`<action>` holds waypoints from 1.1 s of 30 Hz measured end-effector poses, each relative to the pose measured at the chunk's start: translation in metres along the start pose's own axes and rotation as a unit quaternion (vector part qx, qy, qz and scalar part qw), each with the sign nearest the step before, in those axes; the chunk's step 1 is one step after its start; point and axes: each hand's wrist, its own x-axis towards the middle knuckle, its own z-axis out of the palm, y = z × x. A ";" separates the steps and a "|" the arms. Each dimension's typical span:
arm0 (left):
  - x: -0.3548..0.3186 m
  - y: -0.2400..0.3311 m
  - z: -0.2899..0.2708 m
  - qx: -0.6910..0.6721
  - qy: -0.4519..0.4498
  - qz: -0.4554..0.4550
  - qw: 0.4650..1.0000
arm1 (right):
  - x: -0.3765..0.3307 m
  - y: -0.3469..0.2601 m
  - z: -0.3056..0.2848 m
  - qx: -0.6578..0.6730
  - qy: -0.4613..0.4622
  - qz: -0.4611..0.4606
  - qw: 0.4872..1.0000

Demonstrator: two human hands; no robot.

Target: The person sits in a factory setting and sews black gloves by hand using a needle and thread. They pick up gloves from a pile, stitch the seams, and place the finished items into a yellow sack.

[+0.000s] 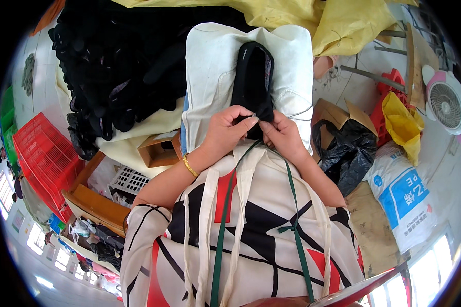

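A black cloth shoe (244, 84) with a patterned lining lies lengthwise on a white cloth (207, 66) in front of me, its opening facing up. My left hand (229, 125) pinches the shoe's near end, thumb and forefinger pressed together at the edge. Close beside it, my right hand (283, 135) grips the same end with its fingertips. Something small and shiny shows at the left fingertips, too small to make out. A thin dark thread (298, 111) curves over the cloth to the right of the shoe.
A large heap of black shoes (123, 66) lies at the far left, above a small wooden box (159, 151) and a red crate (46, 158). To the right are a cardboard box with a black plastic bag (346, 146), a white sack (402, 197) and a fan (445, 105).
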 end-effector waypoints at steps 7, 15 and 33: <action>0.002 -0.002 -0.001 0.046 -0.026 0.016 0.998 | 0.002 0.001 0.001 0.013 0.008 0.033 0.999; 0.001 0.002 0.001 0.081 -0.017 0.014 0.996 | 0.000 -0.016 0.004 0.011 0.021 -0.015 1.000; -0.001 0.011 0.004 0.296 0.001 0.224 0.929 | 0.017 -0.047 -0.012 -0.454 0.029 -0.416 0.787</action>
